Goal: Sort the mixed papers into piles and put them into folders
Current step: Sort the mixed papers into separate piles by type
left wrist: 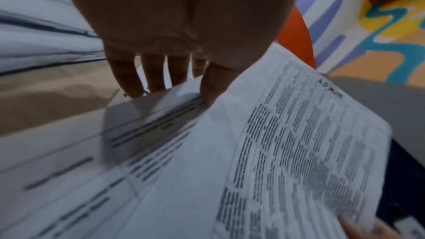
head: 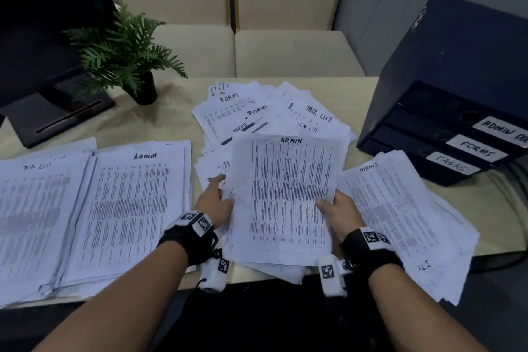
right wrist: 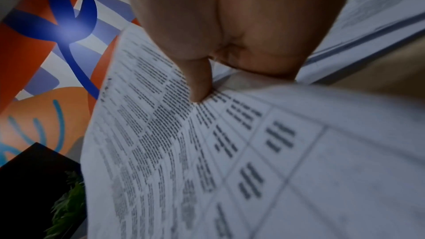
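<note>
Far left on the surface (head: 171, 123), a TASK LIST pile (head: 37, 208) with an ADMIN pile (head: 128, 208) just beside it. Next, left hand (head: 214, 206) spread, straight fingers (left wrist: 128, 79) down on loose papers, thumb at the left edge of the ADMIN sheet (head: 288, 194). Sheet between both hands, held up over the mixed heap (head: 257, 111). Thin, light and limp by the look; likely to sag, slip or crease, so best held at opposite side edges. Right hand (head: 341, 213) pinching its right edge, thumb on top. FORMS pile (head: 400, 208) just to the right, labelled folders (head: 457, 148) beyond.
</note>
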{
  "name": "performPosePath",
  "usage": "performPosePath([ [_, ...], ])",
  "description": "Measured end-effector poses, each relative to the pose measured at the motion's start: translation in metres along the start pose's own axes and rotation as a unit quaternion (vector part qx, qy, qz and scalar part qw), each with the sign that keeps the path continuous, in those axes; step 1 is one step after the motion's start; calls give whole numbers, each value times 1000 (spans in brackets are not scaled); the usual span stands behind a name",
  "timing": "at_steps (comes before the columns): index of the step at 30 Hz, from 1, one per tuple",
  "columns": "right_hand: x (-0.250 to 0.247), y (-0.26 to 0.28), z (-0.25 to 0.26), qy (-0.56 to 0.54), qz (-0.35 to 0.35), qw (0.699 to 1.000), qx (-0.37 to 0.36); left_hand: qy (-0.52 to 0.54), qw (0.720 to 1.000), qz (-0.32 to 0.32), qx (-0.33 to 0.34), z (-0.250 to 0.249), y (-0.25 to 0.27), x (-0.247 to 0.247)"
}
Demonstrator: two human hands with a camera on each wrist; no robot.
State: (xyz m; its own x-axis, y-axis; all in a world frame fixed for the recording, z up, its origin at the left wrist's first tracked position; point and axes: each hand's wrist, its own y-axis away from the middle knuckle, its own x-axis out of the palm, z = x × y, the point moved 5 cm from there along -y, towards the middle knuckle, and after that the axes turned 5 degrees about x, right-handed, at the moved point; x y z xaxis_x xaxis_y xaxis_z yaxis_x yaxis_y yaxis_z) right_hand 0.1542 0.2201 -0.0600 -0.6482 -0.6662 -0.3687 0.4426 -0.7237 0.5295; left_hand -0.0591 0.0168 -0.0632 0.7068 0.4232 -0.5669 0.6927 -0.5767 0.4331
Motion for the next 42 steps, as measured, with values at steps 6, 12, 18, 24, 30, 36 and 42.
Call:
performPosePath([
  [6,-10,2,-2,-22,-135,990,41,10,1000,-17,-24,10,-1,-15],
  [12,-26,5,-19,-121,-201,966,109,23,999,-31,-34,31,-4,-35],
  [18,14,4,-14,-93,-87,988,82,8,999,-19,-27,30,-3,-34],
  [24,54,10,-4,11,-3,998,58,84,996,4,-37,24,10,-22],
  [30,62,16,3,9,9,998,60,40,999,-5,-14,17,13,-23],
  [36,82,20,26,-36,7,998,44,174,984,-23,18,19,19,-65],
  [42,156,39,48,-32,104,993,52,255,965,-44,-33,68,33,-117],
])
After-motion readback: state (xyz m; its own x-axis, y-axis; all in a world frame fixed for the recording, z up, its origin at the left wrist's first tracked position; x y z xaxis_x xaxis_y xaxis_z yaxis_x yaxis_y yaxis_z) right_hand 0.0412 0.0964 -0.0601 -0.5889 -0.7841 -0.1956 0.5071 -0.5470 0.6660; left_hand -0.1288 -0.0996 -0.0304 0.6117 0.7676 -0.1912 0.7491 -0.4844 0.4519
